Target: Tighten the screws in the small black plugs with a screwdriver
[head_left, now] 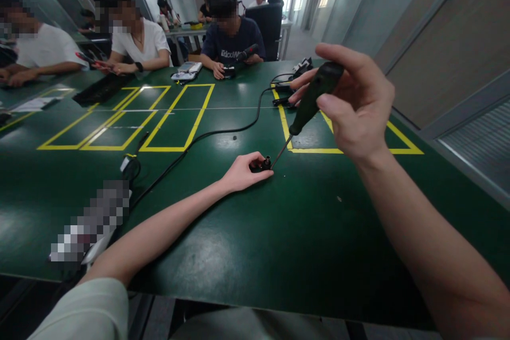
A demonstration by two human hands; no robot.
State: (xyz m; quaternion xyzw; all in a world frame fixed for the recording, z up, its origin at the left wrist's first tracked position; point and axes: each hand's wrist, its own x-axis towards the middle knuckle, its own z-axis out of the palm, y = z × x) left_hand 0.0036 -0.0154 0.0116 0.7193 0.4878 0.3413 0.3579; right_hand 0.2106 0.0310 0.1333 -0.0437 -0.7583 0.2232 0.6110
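Screwdriver tip set on a small black part, work mid-way by the look of it.

Nearest the table's edge, the left hand [244,171] lay on the dark green table top [279,244], its fingers pinched round a small black knobbed part [263,163] and pinning it in place. The right hand [350,103] was curled tight about a dark green-handled screwdriver with a thin metal shaft [308,106], held slanted so that its tip met the part. I judged the driving to be under way rather than finished, since tool and part were touching; whether a screw sat there was too small to tell. Beyond lay a black cable [223,130] and yellow tape rectangles [175,117], and farther off other people sat working along the table.
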